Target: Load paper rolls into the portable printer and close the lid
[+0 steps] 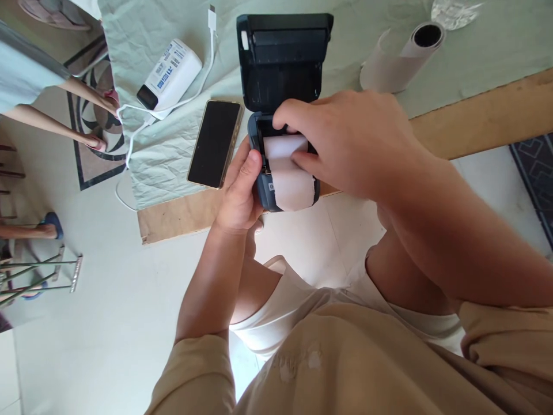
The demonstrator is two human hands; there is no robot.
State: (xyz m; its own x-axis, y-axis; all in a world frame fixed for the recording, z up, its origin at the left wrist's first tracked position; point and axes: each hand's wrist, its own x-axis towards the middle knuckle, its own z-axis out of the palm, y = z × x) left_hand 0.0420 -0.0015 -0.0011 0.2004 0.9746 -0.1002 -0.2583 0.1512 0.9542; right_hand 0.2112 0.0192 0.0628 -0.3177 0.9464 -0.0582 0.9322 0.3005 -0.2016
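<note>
While my left hand grips the printer | right hand pinches paper roll | risk: strip seats crooked, jams under lid.

Printer lid stands open, blocking reach from the far side. Phone lies just left of it, with the power bank and its cable beyond. Spare paper roll sits well right; bare cloth between gives open passage. Near side drops off the table edge, unobstructed.
</note>
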